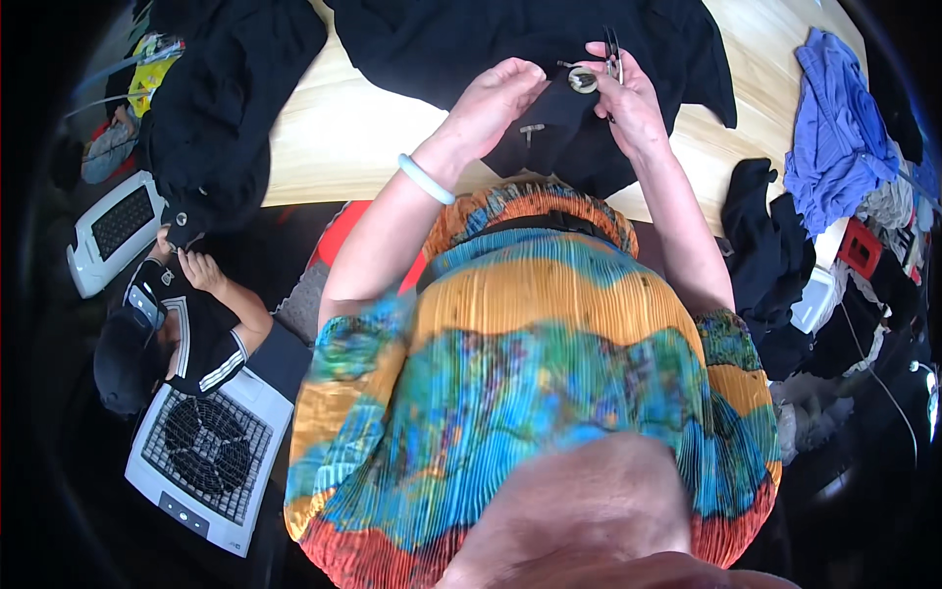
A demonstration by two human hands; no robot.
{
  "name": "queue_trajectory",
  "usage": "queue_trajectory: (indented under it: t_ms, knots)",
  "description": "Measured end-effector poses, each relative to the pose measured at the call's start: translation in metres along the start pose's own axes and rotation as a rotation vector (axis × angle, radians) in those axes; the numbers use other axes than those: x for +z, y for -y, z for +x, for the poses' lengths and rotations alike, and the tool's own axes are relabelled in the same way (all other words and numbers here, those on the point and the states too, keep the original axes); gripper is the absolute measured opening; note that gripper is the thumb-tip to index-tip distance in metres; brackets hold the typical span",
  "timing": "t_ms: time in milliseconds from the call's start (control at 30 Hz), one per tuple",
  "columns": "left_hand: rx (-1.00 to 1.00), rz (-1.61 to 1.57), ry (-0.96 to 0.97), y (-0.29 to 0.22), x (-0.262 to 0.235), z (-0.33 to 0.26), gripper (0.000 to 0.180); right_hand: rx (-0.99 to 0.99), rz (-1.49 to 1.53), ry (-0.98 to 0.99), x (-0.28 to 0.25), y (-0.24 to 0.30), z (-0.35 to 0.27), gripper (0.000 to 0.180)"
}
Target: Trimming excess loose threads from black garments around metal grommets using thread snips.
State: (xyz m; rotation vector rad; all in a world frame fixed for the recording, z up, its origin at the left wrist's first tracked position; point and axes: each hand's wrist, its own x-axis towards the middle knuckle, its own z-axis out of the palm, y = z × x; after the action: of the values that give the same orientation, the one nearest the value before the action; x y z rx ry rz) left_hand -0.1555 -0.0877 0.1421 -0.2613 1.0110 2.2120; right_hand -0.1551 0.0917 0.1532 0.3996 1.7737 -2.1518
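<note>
My right hand (630, 106) is closed around a pair of small thread snips (613, 61), whose narrow blades point away from me. At the same hand's fingertips is a round, pale-rimmed piece (583, 80) with a darker middle, which looks like a button. Facing it, my left hand (502, 98) pinches its thumb and fingers together; whatever lies between them is too small to make out. Both hands hover above a black garment (549, 44) spread over the table and hanging past its near edge. A small T-shaped metallic mark (532, 132) shows on the black cloth between my wrists.
More black cloth (231, 88) drapes off the table's (343, 147) left side, where a co-worker (182, 324) handles it beside white fan-like units (211, 452). At right lie a blue-violet garment (834, 128), black clothing (756, 245) and a red plastic container (860, 247).
</note>
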Motion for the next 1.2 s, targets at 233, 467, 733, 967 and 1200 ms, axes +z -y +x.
queue_trajectory:
  t_ms: [233, 467, 733, 967, 1200]
  knots:
    - [-0.134, 0.193, 0.262, 0.007, 0.018, -0.004, 0.032, -0.079, -0.301, 0.002, -0.007, 0.019, -0.013, 0.027]
    - [-0.309, -0.165, 0.289, 0.019, 0.033, -0.009, 0.038, -0.017, -0.368, 0.118, -0.030, 0.033, -0.025, 0.027]
    - [-0.152, -0.271, 0.185, 0.048, 0.036, 0.028, 0.035, -0.173, -0.299, 0.026, -0.073, 0.029, -0.016, 0.027]
    - [0.007, -0.170, 0.149, 0.059, 0.028, 0.069, 0.028, -0.176, -0.281, 0.285, -0.100, 0.000, 0.024, 0.045]
    - [0.110, -0.095, -0.122, 0.076, 0.013, 0.080, 0.028, -0.304, -0.295, 0.264, -0.100, -0.039, 0.063, 0.042]
